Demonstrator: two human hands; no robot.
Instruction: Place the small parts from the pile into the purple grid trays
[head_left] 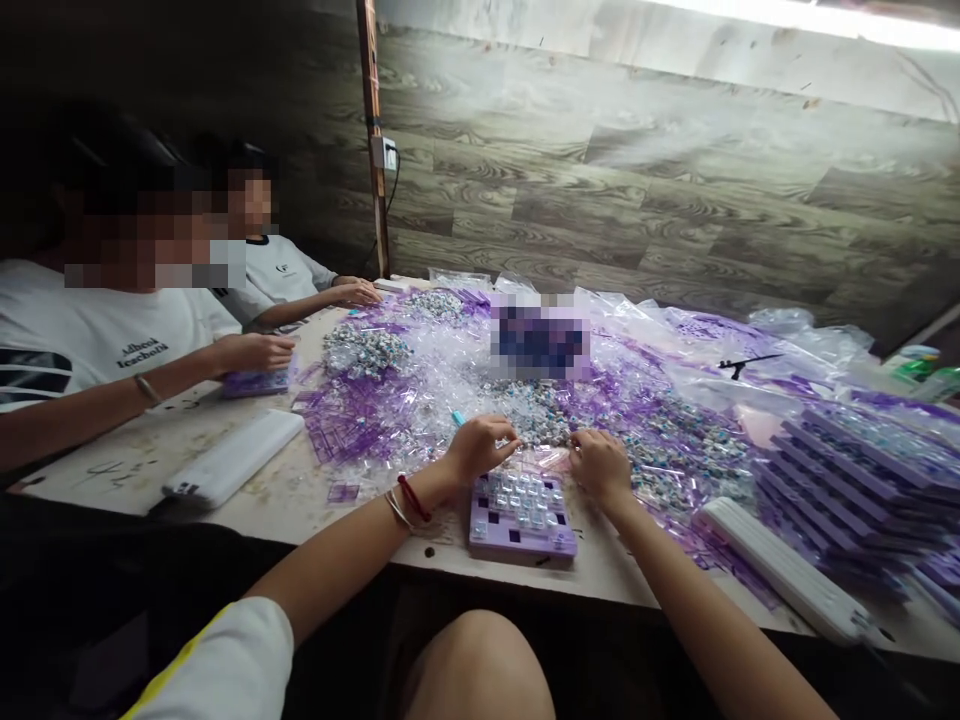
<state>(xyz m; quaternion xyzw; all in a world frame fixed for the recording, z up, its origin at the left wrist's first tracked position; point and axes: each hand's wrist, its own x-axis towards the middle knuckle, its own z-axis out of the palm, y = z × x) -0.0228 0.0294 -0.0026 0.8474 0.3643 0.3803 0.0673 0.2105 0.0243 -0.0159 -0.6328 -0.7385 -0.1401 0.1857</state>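
Observation:
My left hand [484, 447], with a red band and a bangle at the wrist, is over the upper left edge of a purple tray [517, 542]. Its fingers are bent together; anything between them is too small to make out. The tray lies flat near the table's front edge and holds clear pieces [525, 500] in rows, with dark square openings between some. My right hand [601, 468] rests to the right, just beyond the tray's upper right corner, fingers curled down by a heap of small white and blue parts [536, 412]. What those fingers hold is hidden.
Purple and clear plastic pieces [360, 410] spread across the table [262, 480]. A white bar-shaped device [232, 455] lies left, another [784, 570] right. Stacked purple trays [847, 490] stand at the right. Two people in white shirts sit left, one with hands at a purple tray [259, 382].

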